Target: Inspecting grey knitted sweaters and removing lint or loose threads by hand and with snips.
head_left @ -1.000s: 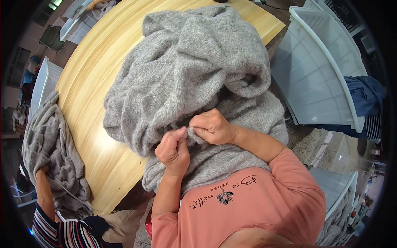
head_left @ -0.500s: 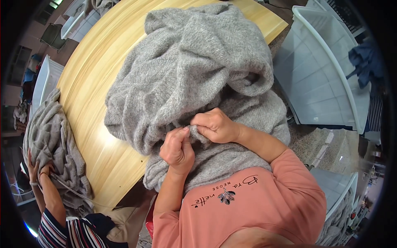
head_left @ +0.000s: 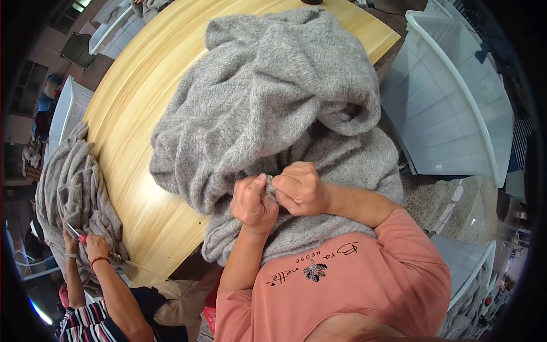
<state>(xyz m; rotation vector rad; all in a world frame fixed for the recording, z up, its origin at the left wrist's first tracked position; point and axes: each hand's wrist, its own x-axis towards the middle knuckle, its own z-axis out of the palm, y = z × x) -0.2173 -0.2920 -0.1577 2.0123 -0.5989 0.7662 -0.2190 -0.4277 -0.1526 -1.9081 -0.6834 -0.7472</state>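
Observation:
A big heap of fuzzy grey knitted fabric (head_left: 268, 97) covers the middle of the table and hangs down over my lap. My left hand (head_left: 252, 204) and my right hand (head_left: 301, 189) meet close together at the fold nearest me. Both are closed, pinching a small bit of the knit between thumbs and fingers. The exact spot in the pinch is mostly hidden by the fingertips. Whether the heap is one garment or several pieces I cannot tell.
The pale wooden table (head_left: 128, 119) has a curved left edge. At its left end a co-worker's hand (head_left: 98, 247) holds a red-handled tool over more grey knit (head_left: 74, 182). A large white bin (head_left: 439, 102) stands at the right, another bin (head_left: 464, 273) lower right.
My hands keep their pinch and have drawn slightly closer together; the right one sits a little lower. The co-worker's hands have moved, and a red-handled tool now shows there.

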